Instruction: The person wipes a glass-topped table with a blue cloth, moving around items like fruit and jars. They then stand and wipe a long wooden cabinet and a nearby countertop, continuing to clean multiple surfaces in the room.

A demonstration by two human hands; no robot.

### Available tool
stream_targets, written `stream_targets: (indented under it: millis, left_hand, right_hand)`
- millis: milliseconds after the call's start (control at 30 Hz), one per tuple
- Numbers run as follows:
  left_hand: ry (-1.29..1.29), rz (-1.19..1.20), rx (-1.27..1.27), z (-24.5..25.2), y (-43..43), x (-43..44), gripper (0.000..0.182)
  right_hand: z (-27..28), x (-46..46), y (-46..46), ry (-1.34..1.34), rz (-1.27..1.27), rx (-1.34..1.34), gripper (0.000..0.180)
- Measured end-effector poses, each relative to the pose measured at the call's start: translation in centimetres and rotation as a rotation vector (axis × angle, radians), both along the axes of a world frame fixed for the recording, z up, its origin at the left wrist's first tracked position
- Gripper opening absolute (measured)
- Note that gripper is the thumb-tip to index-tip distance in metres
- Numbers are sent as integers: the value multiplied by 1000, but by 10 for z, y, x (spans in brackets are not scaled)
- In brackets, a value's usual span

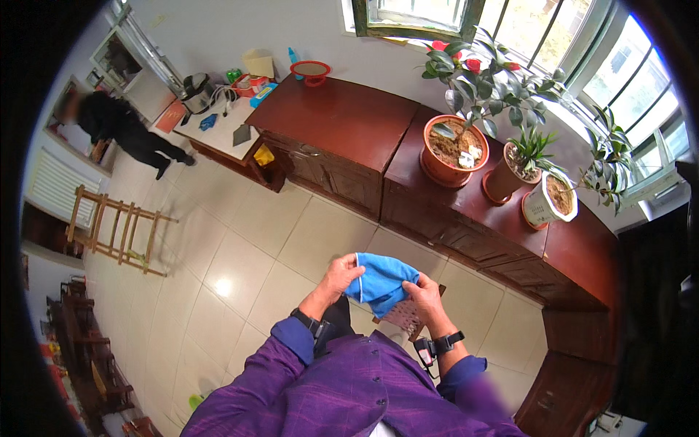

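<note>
A blue cloth (pixel 385 281) with a pale edge hangs folded between my two hands, in front of my torso. My left hand (pixel 343 276) pinches its left side, thumb on top. On the right side my right hand (pixel 425 295) grips the cloth between thumb and fingers. Both wrists wear dark straps with small devices. Just below the cloth, partly hidden by it and my right hand, is a small stool or seat (pixel 404 316) with a patterned top.
A long reddish-brown wooden cabinet (pixel 338 117) runs ahead, bearing a red-rimmed stand (pixel 311 69) and a potted flowering plant (pixel 454 150) among other pots. A cluttered side table (pixel 218 134) adjoins it. Another person (pixel 128 125) stands far left, near a wooden rack (pixel 123 229).
</note>
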State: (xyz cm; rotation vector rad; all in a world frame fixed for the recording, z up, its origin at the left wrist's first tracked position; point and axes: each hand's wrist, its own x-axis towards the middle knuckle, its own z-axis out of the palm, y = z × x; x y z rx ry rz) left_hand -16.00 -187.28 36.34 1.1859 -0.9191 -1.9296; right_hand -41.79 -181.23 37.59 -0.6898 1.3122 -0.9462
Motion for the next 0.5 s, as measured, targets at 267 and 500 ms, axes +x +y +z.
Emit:
stream_targets:
  millis: [267, 500]
  left_hand:
    - [-72, -120, -248, 26, -233, 33, 36]
    - [-73, 42, -378, -5, -404, 35, 42]
  right_hand:
    - [30, 61, -186, 14, -195, -111, 25]
    - [-8, 76, -317, 0, -513, -269, 33]
